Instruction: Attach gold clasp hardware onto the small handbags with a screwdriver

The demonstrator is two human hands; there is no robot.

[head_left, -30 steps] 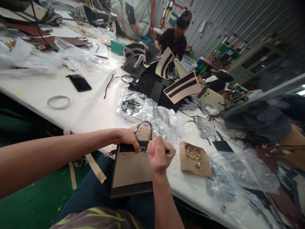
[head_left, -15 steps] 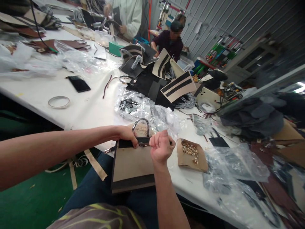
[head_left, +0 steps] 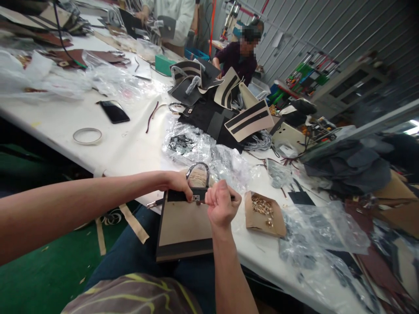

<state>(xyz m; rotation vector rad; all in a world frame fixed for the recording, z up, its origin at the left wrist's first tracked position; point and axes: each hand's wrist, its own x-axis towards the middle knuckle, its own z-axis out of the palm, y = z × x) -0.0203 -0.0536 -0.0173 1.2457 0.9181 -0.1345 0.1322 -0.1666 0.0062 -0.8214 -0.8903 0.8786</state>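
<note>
At the near edge of the white-covered table [head_left: 131, 150], through the head camera, I see the stiff taupe-and-black handbag [head_left: 185, 224] slanting over dark blue trousers [head_left: 121, 257], its arched black handle [head_left: 198, 165] rising above the top edge. My left hand [head_left: 178, 182] is clamped on that edge, thumb in front beside a small silver metal clasp [head_left: 196, 198]; its other fingers are hidden from me. My right hand [head_left: 222, 204] is curled into a tight fist at the bag's upper right, around a narrow dark strip [head_left: 233, 198] that it mostly covers.

Right of that fist I have a brown cardboard tray [head_left: 258, 224] holding gold-coloured metal fittings [head_left: 262, 206]. Beyond the handle lies crumpled clear plastic [head_left: 222, 159] with small dark shiny pieces [head_left: 181, 144]; farther back, a beige panel with black stripes [head_left: 248, 121]. Toward the left I make out a black phone [head_left: 114, 112] and a thin pale ring [head_left: 87, 129]. On the far side is a person in a dark purple top [head_left: 240, 63].
</note>
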